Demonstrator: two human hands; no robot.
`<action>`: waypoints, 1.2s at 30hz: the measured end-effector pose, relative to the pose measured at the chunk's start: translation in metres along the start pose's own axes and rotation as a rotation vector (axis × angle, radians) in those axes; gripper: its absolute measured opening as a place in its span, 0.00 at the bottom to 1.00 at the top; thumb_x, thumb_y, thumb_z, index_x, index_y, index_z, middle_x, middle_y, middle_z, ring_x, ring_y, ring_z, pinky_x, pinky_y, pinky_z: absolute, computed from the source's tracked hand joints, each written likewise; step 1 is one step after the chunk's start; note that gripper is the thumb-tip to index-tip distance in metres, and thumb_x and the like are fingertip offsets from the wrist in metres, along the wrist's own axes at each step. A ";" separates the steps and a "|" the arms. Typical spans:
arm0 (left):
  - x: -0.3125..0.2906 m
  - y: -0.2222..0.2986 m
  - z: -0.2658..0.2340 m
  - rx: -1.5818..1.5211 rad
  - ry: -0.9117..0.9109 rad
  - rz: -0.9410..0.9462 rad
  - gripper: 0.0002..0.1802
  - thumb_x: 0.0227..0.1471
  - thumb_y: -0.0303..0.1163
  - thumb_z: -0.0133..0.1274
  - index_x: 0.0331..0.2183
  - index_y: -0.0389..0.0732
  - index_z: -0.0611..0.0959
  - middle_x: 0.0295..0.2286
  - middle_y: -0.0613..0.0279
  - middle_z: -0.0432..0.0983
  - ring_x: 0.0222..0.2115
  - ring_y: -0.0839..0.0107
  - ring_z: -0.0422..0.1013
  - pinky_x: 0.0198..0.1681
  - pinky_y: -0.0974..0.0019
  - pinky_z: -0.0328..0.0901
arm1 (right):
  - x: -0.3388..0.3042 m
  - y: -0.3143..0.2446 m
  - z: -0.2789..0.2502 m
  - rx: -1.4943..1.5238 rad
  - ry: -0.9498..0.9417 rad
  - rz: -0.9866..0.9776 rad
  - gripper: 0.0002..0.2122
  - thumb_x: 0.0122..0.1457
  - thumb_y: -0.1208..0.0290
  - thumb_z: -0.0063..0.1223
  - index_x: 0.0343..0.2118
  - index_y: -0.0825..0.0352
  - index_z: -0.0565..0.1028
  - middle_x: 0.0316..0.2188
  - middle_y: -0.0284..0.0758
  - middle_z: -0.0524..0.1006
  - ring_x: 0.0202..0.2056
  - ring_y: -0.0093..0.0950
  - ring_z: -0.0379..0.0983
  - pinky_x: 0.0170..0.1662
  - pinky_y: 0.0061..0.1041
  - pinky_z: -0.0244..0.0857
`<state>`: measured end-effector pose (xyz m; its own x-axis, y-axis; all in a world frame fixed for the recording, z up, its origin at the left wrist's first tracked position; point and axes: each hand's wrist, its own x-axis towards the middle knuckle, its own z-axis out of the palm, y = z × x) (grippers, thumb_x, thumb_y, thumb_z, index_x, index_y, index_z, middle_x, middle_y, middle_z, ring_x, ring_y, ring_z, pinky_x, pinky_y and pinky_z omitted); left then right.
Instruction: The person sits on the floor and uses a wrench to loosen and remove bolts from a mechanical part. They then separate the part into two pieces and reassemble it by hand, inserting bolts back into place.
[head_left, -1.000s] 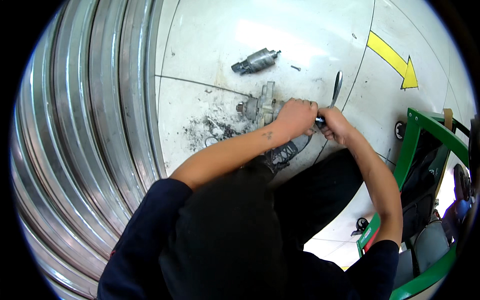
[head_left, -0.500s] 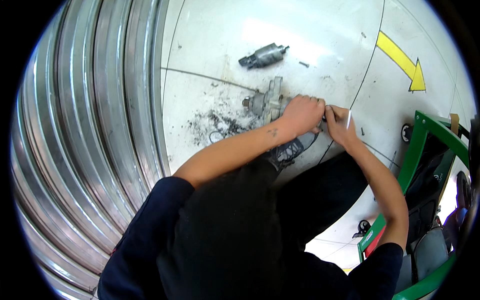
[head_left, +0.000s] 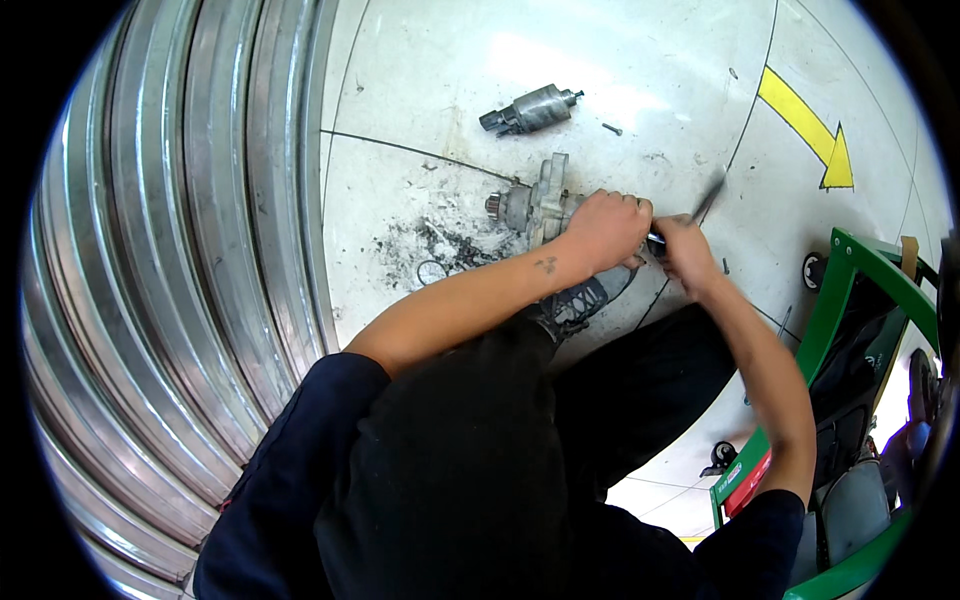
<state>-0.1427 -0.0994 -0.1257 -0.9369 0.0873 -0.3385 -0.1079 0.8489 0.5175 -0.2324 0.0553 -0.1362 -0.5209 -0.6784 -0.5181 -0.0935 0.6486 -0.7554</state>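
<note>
A grey metal motor housing (head_left: 535, 205) lies on the white tiled floor (head_left: 420, 90). My left hand (head_left: 605, 228) is clamped over its right end and presses it down. Right beside it, my right hand (head_left: 685, 250) grips a slim metal hand tool (head_left: 708, 197) whose shaft sticks up and to the right, blurred by motion. The tool's working end is hidden between my hands. A smaller grey cylindrical part (head_left: 530, 108) lies loose further away on the floor, with a small screw (head_left: 612, 129) next to it.
Dark grit and debris (head_left: 430, 245) is scattered left of the housing. A corrugated metal shutter (head_left: 170, 250) fills the left. A green-framed wheeled cart (head_left: 850, 300) stands at the right. A yellow arrow (head_left: 810, 130) is painted on the floor. My shoe (head_left: 575, 300) rests under my forearm.
My view has shifted, so the parts sit higher and more to the right. My right hand has swung the tool's shaft from upright to leaning right while my left hand kept hold of the housing.
</note>
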 end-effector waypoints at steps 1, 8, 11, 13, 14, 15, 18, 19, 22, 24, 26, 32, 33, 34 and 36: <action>0.001 -0.001 -0.001 -0.002 -0.015 -0.007 0.32 0.33 0.46 0.72 0.35 0.37 0.75 0.31 0.55 0.79 0.36 0.57 0.77 0.41 0.57 0.70 | 0.005 0.002 0.000 -0.022 0.003 0.006 0.17 0.63 0.66 0.44 0.23 0.74 0.73 0.16 0.50 0.71 0.20 0.43 0.70 0.27 0.38 0.63; 0.000 -0.002 -0.001 -0.025 0.014 0.013 0.32 0.33 0.47 0.72 0.34 0.37 0.75 0.30 0.55 0.79 0.36 0.57 0.77 0.40 0.58 0.70 | 0.004 -0.008 -0.006 0.001 -0.041 -0.022 0.16 0.62 0.66 0.46 0.22 0.74 0.71 0.15 0.48 0.71 0.20 0.41 0.70 0.28 0.39 0.64; 0.001 -0.003 -0.005 -0.023 -0.008 0.015 0.32 0.33 0.47 0.72 0.34 0.36 0.75 0.30 0.54 0.79 0.36 0.56 0.77 0.40 0.58 0.71 | 0.021 -0.013 -0.016 0.345 -0.240 0.573 0.15 0.61 0.68 0.47 0.22 0.73 0.70 0.15 0.45 0.69 0.18 0.39 0.68 0.27 0.37 0.64; -0.002 -0.002 -0.003 -0.034 -0.002 0.012 0.32 0.33 0.47 0.72 0.34 0.36 0.75 0.30 0.53 0.79 0.36 0.55 0.78 0.39 0.58 0.72 | 0.006 0.003 -0.002 -0.141 0.025 -0.141 0.13 0.60 0.69 0.45 0.21 0.71 0.70 0.14 0.43 0.68 0.18 0.36 0.69 0.26 0.34 0.63; -0.003 -0.003 -0.003 -0.038 -0.007 0.008 0.32 0.33 0.48 0.72 0.34 0.36 0.75 0.30 0.53 0.79 0.36 0.55 0.78 0.39 0.57 0.72 | 0.003 0.004 -0.003 -0.291 0.073 -0.359 0.13 0.60 0.69 0.44 0.21 0.70 0.70 0.14 0.43 0.67 0.19 0.35 0.69 0.26 0.33 0.63; -0.003 -0.004 -0.003 -0.041 -0.011 0.004 0.32 0.33 0.48 0.72 0.34 0.36 0.75 0.29 0.53 0.79 0.35 0.55 0.78 0.39 0.57 0.72 | -0.001 0.003 -0.003 -0.441 0.120 -0.577 0.13 0.60 0.69 0.43 0.21 0.70 0.71 0.14 0.42 0.67 0.19 0.34 0.69 0.26 0.32 0.62; 0.000 -0.005 -0.005 -0.048 -0.007 0.005 0.33 0.33 0.48 0.72 0.34 0.36 0.76 0.29 0.53 0.79 0.35 0.54 0.78 0.39 0.56 0.72 | 0.006 -0.010 -0.013 0.070 -0.144 0.154 0.11 0.59 0.69 0.48 0.22 0.68 0.72 0.18 0.42 0.71 0.22 0.41 0.71 0.27 0.35 0.64; 0.002 -0.005 -0.007 -0.046 -0.002 0.017 0.33 0.33 0.48 0.72 0.34 0.35 0.76 0.29 0.53 0.79 0.35 0.54 0.78 0.39 0.56 0.72 | 0.014 -0.012 -0.016 0.323 -0.226 0.440 0.11 0.59 0.68 0.49 0.22 0.68 0.72 0.18 0.42 0.72 0.22 0.43 0.71 0.27 0.36 0.64; -0.001 -0.003 -0.009 -0.060 -0.065 -0.010 0.33 0.33 0.48 0.72 0.34 0.35 0.76 0.30 0.52 0.79 0.35 0.54 0.78 0.39 0.56 0.72 | 0.006 0.003 -0.008 -0.299 -0.011 -0.276 0.13 0.60 0.67 0.50 0.21 0.69 0.71 0.17 0.41 0.71 0.19 0.37 0.67 0.27 0.35 0.62; 0.001 -0.005 -0.010 -0.073 -0.058 0.001 0.33 0.33 0.48 0.72 0.34 0.35 0.76 0.30 0.52 0.79 0.35 0.54 0.78 0.39 0.56 0.72 | 0.002 0.000 -0.010 -0.556 0.068 -0.659 0.16 0.62 0.66 0.48 0.21 0.73 0.72 0.16 0.42 0.71 0.19 0.32 0.62 0.27 0.34 0.60; 0.001 -0.004 -0.009 -0.075 -0.041 0.014 0.33 0.33 0.48 0.72 0.34 0.35 0.76 0.30 0.52 0.79 0.35 0.53 0.78 0.38 0.56 0.72 | 0.002 0.002 -0.005 -0.179 0.015 -0.279 0.16 0.63 0.66 0.47 0.22 0.74 0.72 0.17 0.43 0.71 0.19 0.33 0.63 0.27 0.34 0.60; 0.000 -0.004 -0.006 -0.036 -0.030 -0.005 0.32 0.33 0.47 0.72 0.33 0.35 0.76 0.29 0.52 0.79 0.35 0.54 0.78 0.38 0.57 0.72 | -0.003 -0.010 0.003 -0.409 0.149 -0.349 0.14 0.62 0.70 0.47 0.20 0.70 0.71 0.16 0.44 0.71 0.22 0.43 0.69 0.28 0.37 0.63; 0.001 -0.004 -0.004 -0.032 -0.005 0.005 0.32 0.33 0.47 0.73 0.33 0.36 0.76 0.29 0.52 0.79 0.35 0.55 0.78 0.38 0.57 0.72 | -0.002 -0.005 -0.001 -0.407 0.153 -0.404 0.14 0.62 0.70 0.47 0.20 0.69 0.70 0.16 0.44 0.71 0.23 0.44 0.70 0.28 0.38 0.64; -0.001 -0.002 -0.003 -0.033 0.013 0.010 0.32 0.33 0.47 0.73 0.33 0.36 0.76 0.29 0.53 0.80 0.34 0.55 0.78 0.39 0.57 0.72 | -0.005 -0.009 -0.004 -0.402 0.150 -0.453 0.14 0.62 0.70 0.47 0.19 0.69 0.70 0.16 0.43 0.71 0.23 0.45 0.70 0.28 0.39 0.64; -0.003 -0.004 -0.002 -0.021 0.018 0.017 0.32 0.32 0.46 0.73 0.33 0.36 0.76 0.29 0.53 0.80 0.34 0.56 0.78 0.38 0.57 0.72 | -0.005 -0.005 0.000 -0.313 0.112 -0.344 0.13 0.61 0.70 0.48 0.20 0.69 0.70 0.16 0.43 0.71 0.23 0.45 0.70 0.28 0.39 0.64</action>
<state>-0.1403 -0.1042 -0.1256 -0.9443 0.0923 -0.3158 -0.0986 0.8364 0.5391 -0.2289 0.0559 -0.1300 -0.5018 -0.8417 -0.1993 -0.5189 0.4772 -0.7093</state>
